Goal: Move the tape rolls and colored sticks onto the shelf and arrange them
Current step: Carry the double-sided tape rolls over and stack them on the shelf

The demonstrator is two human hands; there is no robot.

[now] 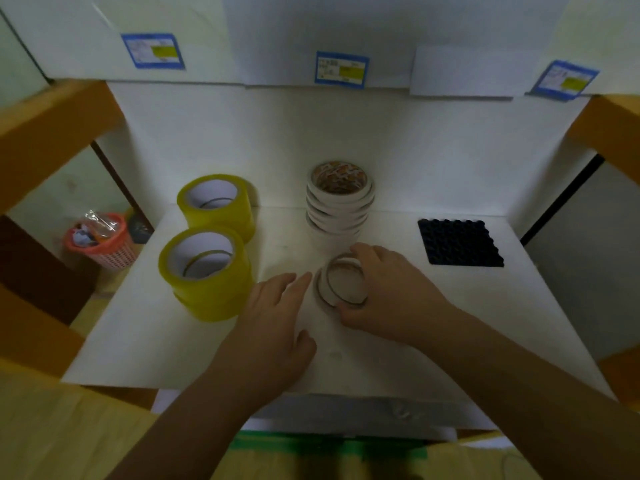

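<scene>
On the white shelf (450, 323), my right hand (391, 292) grips a short stack of thin white tape rolls (341, 284), fingers curled round its far and near rims. My left hand (277, 327) lies flat beside it, its straight fingertips touching the stack's left side. Behind stands a taller stack of white tape rolls (341, 202). Two stacks of wide yellow tape rolls stand at the left, one near (207, 271) and one farther back (218, 206). No colored sticks are in view.
A black square block of packed round tips (459, 242) lies at the shelf's right. Orange shelf posts (45, 133) frame both sides. A pink waste basket (100, 240) sits on the floor at the left. Blue labels (341, 69) hang on the shelf edge above.
</scene>
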